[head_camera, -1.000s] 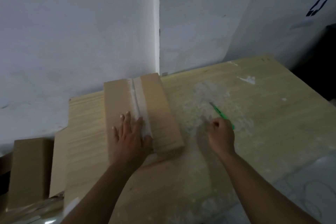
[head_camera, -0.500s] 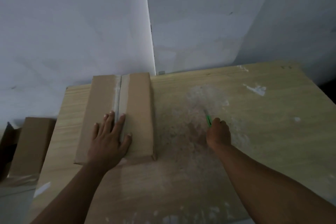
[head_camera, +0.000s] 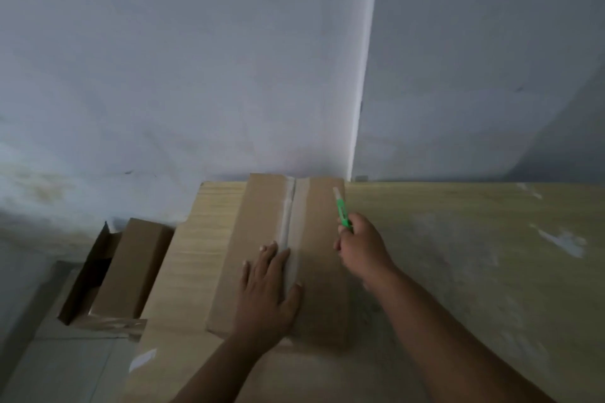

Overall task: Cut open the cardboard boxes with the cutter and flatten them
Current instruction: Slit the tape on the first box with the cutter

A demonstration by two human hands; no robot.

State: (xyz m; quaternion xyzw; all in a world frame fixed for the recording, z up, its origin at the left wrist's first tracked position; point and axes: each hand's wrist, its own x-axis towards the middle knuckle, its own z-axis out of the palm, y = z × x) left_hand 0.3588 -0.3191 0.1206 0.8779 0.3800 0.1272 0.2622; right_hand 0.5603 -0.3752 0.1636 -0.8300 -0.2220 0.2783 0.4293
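Note:
A closed cardboard box (head_camera: 258, 229) lies flat on the wooden table (head_camera: 458, 255), its long taped seam (head_camera: 289, 216) running away from me. My left hand (head_camera: 266, 288) presses flat on the near half of the box, fingers spread beside the seam. My right hand (head_camera: 358, 245) grips a green cutter (head_camera: 342, 211) over the right side of the box. The cutter tip points toward the far end of the box, right of the seam.
On the floor left of the table stands an open cardboard box (head_camera: 95, 271) with another brown box (head_camera: 134, 268) inside it. A grey wall and its corner rise just behind the table. White stains mark the tabletop at the right.
My right hand has lifted the cutter off the table and carried it left over the box. My left hand stays pressed on the box.

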